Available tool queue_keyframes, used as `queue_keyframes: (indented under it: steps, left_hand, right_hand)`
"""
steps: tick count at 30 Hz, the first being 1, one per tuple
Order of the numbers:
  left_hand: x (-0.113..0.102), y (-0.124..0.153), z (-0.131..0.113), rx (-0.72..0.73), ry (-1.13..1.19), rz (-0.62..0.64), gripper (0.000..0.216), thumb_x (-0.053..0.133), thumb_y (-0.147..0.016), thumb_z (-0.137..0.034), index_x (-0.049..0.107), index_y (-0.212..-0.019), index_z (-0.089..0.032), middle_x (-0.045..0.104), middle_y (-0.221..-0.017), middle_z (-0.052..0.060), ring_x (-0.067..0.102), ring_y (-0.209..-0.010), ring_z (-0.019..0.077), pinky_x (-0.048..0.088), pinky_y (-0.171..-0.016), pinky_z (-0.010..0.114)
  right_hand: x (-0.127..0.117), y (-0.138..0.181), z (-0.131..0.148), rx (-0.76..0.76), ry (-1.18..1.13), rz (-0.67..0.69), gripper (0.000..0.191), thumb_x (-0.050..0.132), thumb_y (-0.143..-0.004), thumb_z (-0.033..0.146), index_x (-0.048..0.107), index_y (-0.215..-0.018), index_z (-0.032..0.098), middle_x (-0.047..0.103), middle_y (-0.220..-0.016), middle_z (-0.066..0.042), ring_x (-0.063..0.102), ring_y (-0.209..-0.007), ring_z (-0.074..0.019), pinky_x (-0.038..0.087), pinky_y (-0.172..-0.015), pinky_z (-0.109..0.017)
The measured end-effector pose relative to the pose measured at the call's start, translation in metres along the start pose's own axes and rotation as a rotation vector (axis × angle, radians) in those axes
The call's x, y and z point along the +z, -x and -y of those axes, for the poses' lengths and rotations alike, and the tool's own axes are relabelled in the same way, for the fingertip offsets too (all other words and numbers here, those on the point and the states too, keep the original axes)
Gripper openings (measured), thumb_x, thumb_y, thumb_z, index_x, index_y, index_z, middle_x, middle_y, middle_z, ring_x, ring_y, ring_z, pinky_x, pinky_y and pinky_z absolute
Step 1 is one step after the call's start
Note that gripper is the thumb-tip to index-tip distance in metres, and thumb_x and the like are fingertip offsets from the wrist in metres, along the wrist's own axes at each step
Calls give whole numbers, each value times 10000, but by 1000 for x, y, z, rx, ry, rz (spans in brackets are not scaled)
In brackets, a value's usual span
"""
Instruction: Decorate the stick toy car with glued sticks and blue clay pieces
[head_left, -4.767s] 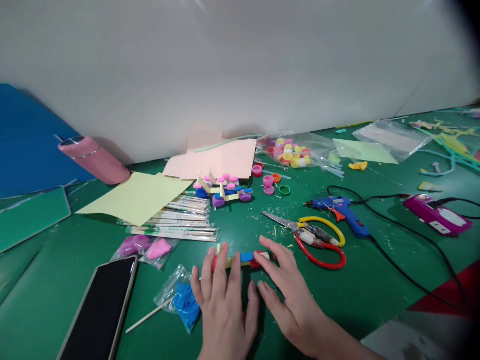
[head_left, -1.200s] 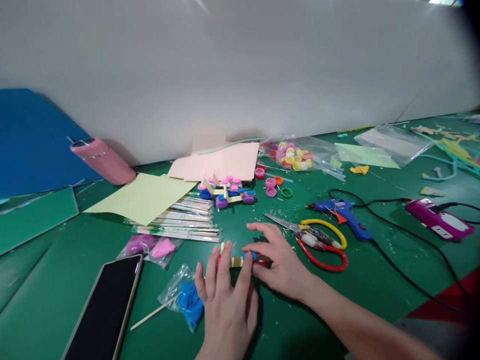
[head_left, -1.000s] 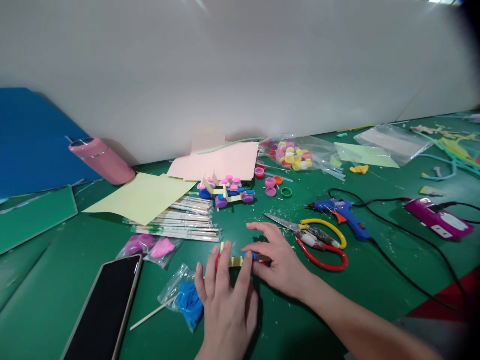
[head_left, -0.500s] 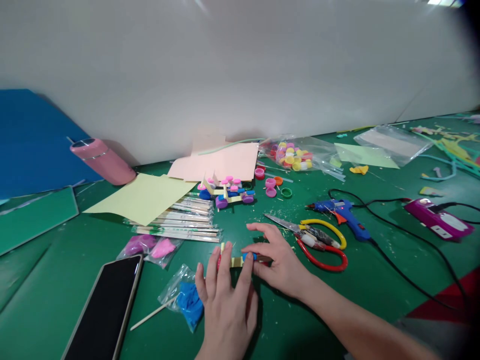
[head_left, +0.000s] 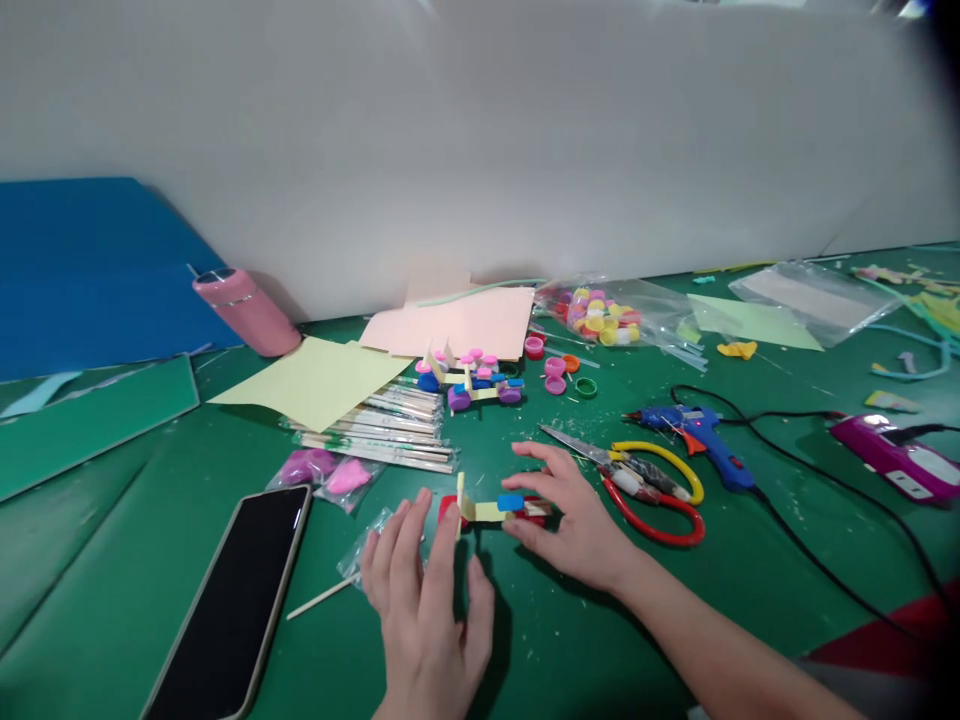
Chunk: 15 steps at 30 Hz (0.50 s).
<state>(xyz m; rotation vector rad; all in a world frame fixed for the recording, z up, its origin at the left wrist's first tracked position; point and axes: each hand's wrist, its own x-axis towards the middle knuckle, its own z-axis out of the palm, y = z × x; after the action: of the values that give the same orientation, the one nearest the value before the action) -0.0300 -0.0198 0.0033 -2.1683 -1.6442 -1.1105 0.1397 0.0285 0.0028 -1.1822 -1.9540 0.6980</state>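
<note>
A small paper toy car (head_left: 487, 512) with red wheels, a pale yellow body, an upright yellow strip and a blue lump on top lies before me on the green table. My right hand (head_left: 574, 515) is at its right end, thumb in front and fingers behind, seemingly gripping it. My left hand (head_left: 427, 590) has its fingers spread; the index fingertip is at the car's left end, perhaps touching it. A clear bag (head_left: 367, 545) is partly hidden behind my left hand, with a wooden stick (head_left: 322, 597) beside it.
Scissors (head_left: 637, 480) and a blue glue gun (head_left: 697, 430) with cords lie to the right. Leftward are a phone (head_left: 232, 600), wrapped sticks (head_left: 397, 430) and a pink bottle (head_left: 251, 315). Finished-looking toy cars (head_left: 484, 390), bottle caps (head_left: 555, 383) and a bag of caps (head_left: 600, 315) sit behind.
My left hand has drawn back to the left and its fingers have spread, uncovering the toy car. My right hand stays at the car's right end. The view has shifted slightly.
</note>
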Motion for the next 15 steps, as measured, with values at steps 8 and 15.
queue_keyframes:
  steps: [8, 15]
  left_hand:
    - [6, 7, 1, -7, -7, 73, 596, 534, -717, -77, 368, -1274, -212, 519, -1190, 139, 402, -1161, 302, 257, -974, 521]
    - [9, 12, 2, 29, -3, 104, 645, 531, -721, -62, 312, -1314, -189, 546, -1184, 146, 401, -1168, 296, 244, -979, 528]
  right_hand:
    - [5, 0, 1, -15, -6, -36, 194, 603, -766, 277, 639, -953, 240, 446, -1235, -91, 448, -1125, -258, 435, -880, -435]
    - [8, 0, 0, -14, -5, -42, 155, 581, -774, 244, 647, -913, 227, 442, -1230, -92, 447, -1125, -252, 451, -867, -423]
